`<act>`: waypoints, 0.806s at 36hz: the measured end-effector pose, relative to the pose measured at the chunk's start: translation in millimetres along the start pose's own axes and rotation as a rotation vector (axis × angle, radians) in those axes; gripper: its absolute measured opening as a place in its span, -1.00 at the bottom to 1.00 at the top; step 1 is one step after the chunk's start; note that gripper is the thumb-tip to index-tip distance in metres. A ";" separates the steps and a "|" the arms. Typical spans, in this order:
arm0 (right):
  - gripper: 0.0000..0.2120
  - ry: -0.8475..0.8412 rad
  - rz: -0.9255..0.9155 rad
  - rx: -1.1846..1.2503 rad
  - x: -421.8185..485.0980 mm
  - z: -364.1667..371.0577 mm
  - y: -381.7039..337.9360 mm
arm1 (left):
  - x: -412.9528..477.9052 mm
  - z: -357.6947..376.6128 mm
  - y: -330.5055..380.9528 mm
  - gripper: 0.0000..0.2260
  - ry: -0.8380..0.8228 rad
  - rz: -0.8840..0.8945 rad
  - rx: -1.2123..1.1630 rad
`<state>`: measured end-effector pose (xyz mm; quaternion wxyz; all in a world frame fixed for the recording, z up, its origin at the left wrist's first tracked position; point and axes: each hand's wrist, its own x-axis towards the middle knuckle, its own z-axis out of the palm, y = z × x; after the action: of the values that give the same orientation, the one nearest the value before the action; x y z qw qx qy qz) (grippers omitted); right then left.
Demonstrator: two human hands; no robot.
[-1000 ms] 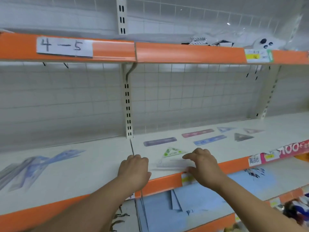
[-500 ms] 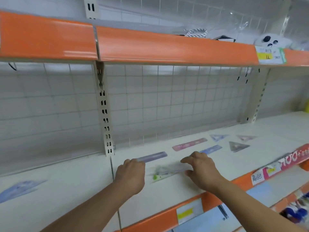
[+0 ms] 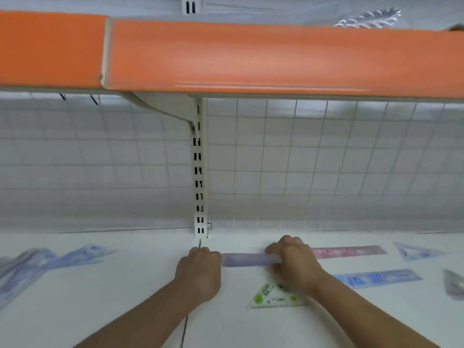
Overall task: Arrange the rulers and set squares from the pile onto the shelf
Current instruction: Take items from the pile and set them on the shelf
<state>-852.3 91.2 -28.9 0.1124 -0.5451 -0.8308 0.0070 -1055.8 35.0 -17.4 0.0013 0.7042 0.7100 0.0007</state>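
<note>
Head view, left to right, along the white shelf [image 3: 125, 285]:

1. Far left: blurred pile [image 3: 22, 268] of bluish rulers and set squares, lying flat and fanned out.
2. Next: left hand [image 3: 198, 272], knuckles up, fingers curled, set against the left end of the purple ruler [image 3: 247, 260]. Cannot tell whether gripping that end or only touching it.
3. Centre: purple ruler flat on the shelf, parallel to the wire grid back panel [image 3: 326, 159], just in front of the slotted upright [image 3: 200, 172].
4. Right of centre: right hand [image 3: 295, 264], fingers curled over the far edge of the purple ruler's right end, thumb at the near edge. Narrow pinch on the ruler.
5. Just in front of the right hand: green-spotted set square [image 3: 275, 298], flat, one corner under the wrist.
6. Further right: pink ruler [image 3: 351, 251], in line with the purple one. Blue ruler [image 3: 379, 278] nearer the front, apart from both.
7. Far right: pale blue set square [image 3: 418, 252] at the back. Grey set square [image 3: 454, 285] cut off by the frame edge.
</note>
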 end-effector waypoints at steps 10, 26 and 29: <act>-0.73 -0.054 -0.039 0.055 22.5 15.4 10.5 | 0.4 1.2 2.2 -0.76 -0.020 -0.066 0.020; -0.72 -0.134 -0.149 0.054 29.4 15.6 19.6 | 6.1 0.0 4.2 -0.74 -0.036 -0.088 0.016; -0.75 -0.127 -0.151 0.054 29.1 14.1 19.1 | 4.8 0.7 3.6 -0.74 -0.034 -0.096 0.020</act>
<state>-848.8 126.9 -40.0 0.0743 -0.4760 -0.8745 0.0557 -1052.2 39.9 -18.1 0.0066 0.6694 0.7427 -0.0185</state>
